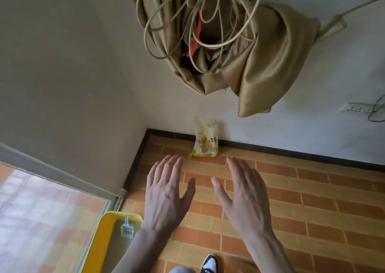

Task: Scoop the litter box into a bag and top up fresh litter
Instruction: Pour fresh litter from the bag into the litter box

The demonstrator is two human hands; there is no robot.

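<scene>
A yellow litter box sits on the floor at the lower left, with a pale blue scoop lying inside it against the far end. A yellow and white litter bag stands upright against the far wall's skirting. My left hand and my right hand are both stretched out in front of me, palms down, fingers straight, holding nothing. They hover above the floor, short of the bag and to the right of the box.
The floor is orange brick-pattern tile. A bundled tan curtain with looped cord hangs on the wall above the bag. A glass door with a frame lies to the left. A power strip is mounted at right. My shoe shows at the bottom.
</scene>
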